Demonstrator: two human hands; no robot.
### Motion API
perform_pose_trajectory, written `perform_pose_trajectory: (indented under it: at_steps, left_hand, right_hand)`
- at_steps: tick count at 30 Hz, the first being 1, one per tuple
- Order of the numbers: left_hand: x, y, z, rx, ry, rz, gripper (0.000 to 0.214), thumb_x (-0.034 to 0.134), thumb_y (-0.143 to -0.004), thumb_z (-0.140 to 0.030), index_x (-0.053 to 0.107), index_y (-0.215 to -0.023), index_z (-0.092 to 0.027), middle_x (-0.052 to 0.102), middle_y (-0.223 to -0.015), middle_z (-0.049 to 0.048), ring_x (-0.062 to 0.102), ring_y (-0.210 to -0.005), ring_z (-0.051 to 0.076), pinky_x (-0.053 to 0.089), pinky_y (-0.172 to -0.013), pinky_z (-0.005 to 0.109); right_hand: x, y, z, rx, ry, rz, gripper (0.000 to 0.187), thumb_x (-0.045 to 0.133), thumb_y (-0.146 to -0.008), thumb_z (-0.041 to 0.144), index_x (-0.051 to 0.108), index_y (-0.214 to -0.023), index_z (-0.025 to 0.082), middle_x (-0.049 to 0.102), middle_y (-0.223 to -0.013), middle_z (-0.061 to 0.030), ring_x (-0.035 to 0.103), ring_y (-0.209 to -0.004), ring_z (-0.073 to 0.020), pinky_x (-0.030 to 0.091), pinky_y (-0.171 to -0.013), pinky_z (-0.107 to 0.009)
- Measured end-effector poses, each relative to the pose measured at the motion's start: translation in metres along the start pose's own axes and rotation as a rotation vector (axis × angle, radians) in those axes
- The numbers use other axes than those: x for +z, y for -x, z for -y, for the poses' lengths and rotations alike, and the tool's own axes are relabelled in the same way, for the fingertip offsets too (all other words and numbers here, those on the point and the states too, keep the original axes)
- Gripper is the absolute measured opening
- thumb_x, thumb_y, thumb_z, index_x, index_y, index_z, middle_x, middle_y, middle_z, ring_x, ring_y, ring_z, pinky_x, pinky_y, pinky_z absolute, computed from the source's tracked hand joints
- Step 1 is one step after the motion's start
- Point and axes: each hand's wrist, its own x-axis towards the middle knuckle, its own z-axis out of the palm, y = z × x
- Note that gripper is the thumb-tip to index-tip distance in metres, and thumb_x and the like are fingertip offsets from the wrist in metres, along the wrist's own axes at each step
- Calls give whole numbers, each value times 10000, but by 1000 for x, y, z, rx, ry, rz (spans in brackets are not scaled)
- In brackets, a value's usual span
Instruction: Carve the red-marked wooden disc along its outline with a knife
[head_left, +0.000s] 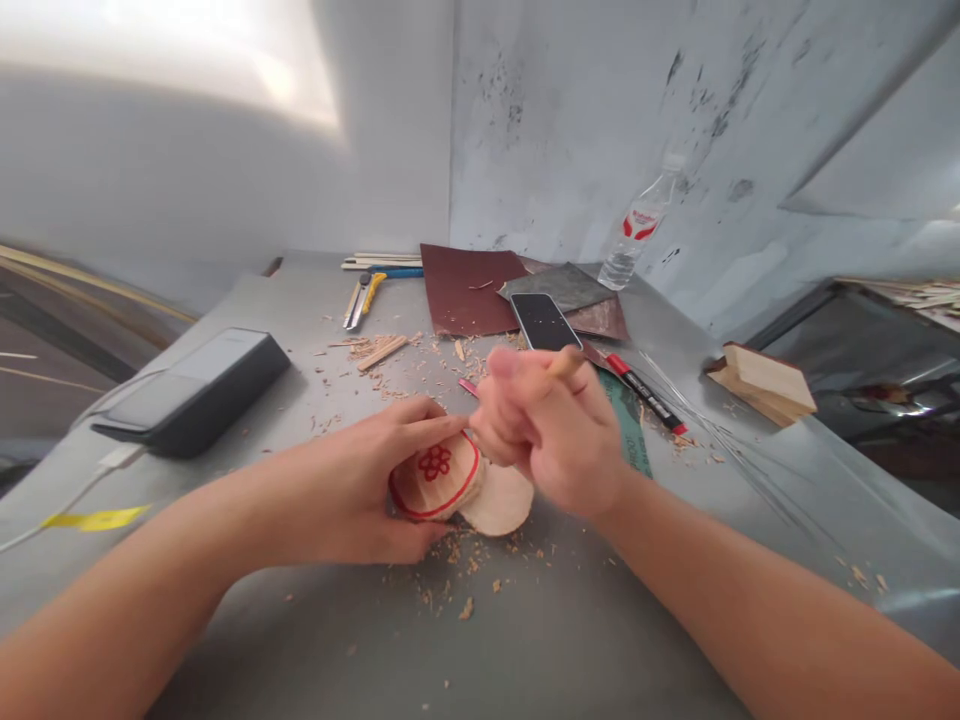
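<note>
My left hand point(375, 480) grips a round wooden disc point(435, 478) marked with a red ring and a red flower, holding it tilted on the grey table point(525, 630). A second plain wooden disc point(501, 502) lies partly under it. My right hand point(551, 430) is closed in a fist around a tool with a wooden handle point(564, 366) that sticks out above the fingers; the tool's tip is hidden and points down at the marked disc. Wood chips point(465, 580) lie scattered around the discs.
A black power bank point(199, 390) with a white cable sits at left. Behind the hands lie a phone point(544, 320), sandpaper sheets point(465, 288), a red-and-black marker point(645, 392), a yellow utility knife point(367, 295), a water bottle point(637, 232) and wood blocks point(765, 382) at right.
</note>
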Motion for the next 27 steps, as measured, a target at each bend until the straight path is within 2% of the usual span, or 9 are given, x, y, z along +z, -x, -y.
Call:
perform_pose_trajectory:
  at_steps: [3, 5, 7, 13, 17, 19, 23, 27]
  left_hand:
    - [-2, 1, -3, -29, 35, 50, 493, 695, -780, -295, 646, -1271, -293, 621, -1167, 52, 626, -915, 209, 503, -713, 288]
    - [-3, 1, -4, -53, 58, 84, 451, 666, -768, -241, 650, -1217, -278, 624, -1144, 40, 620, -914, 203, 503, -706, 282]
    - [-4, 1, -4, -62, 80, 106, 460, 651, -748, -211, 638, -1204, -272, 619, -1137, 30, 612, -912, 195, 512, -711, 276]
    - [-4, -2, -5, -2, 61, 79, 520, 638, -701, -161, 629, -1210, -268, 602, -1190, 29, 602, -988, 213, 538, -817, 305]
    - [-4, -1, -7, 12, 65, 88, 593, 610, -697, -124, 597, -1270, -275, 602, -1222, 31, 597, -1084, 238, 550, -887, 331]
    - [-3, 0, -7, 7, 83, 93, 618, 610, -702, -117, 576, -1298, -279, 592, -1260, 39, 580, -1141, 248, 551, -923, 341]
    - [-3, -1, -6, 22, 88, 84, 575, 620, -695, -129, 590, -1254, -260, 592, -1279, 56, 581, -1121, 254, 553, -931, 357]
    - [-5, 0, -8, 25, 54, 81, 568, 594, -693, -135, 591, -1248, -254, 625, -1195, 43, 599, -1083, 248, 559, -891, 341]
  right_hand:
    - [2, 2, -1, -43, -11, -23, 622, 630, -1029, 393, 273, -558, 199, 230, -510, 85, 198, -427, -49, 168, -444, -269]
    - [2, 5, -9, -9, 4, 42, 597, 663, -1012, 383, 301, -573, 202, 258, -526, 86, 213, -454, -53, 199, -452, -260]
    - [1, 7, -13, 24, 22, 50, 591, 643, -1023, 394, 305, -577, 204, 250, -529, 88, 206, -467, -55, 213, -457, -256]
    - [3, 4, -7, -28, 23, -71, 654, 693, -982, 450, 264, -555, 204, 215, -506, 92, 187, -441, -49, 165, -443, -272]
    - [2, 7, -13, 35, 47, 10, 623, 648, -1008, 478, 291, -574, 209, 264, -514, 86, 212, -468, -59, 215, -457, -266]
    - [2, 7, -12, 60, 64, -10, 633, 629, -1018, 475, 272, -567, 211, 252, -511, 86, 194, -467, -60, 204, -456, -271]
    - [4, 8, -8, -26, 78, -64, 640, 627, -1023, 474, 287, -550, 209, 241, -505, 80, 195, -459, -67, 193, -452, -281]
    - [4, 11, -15, 32, 66, 50, 584, 612, -1040, 451, 329, -588, 214, 290, -531, 76, 224, -473, -70, 236, -464, -272]
